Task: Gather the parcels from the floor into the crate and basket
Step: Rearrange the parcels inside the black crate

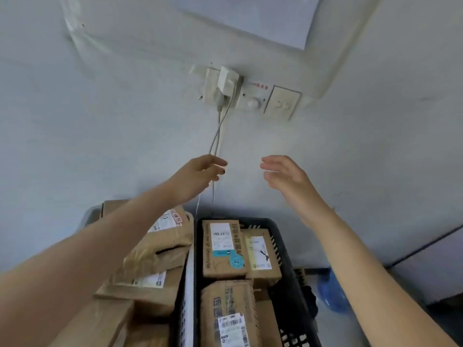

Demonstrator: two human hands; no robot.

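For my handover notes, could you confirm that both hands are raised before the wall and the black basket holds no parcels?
Not quite: the head view shows several brown parcels in the black basket. The left hand and right hand are indeed raised before the wall.

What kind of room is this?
Probably a parcel storage room: brown cardboard parcels with shipping labels fill a black slatted plastic basket, below a white wall socket panel with plugged-in chargers.

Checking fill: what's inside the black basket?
The black basket holds a teal-stickered parcel beside a yellow-labelled parcel at its far end, and a nearer parcel. Anything beneath is hidden.
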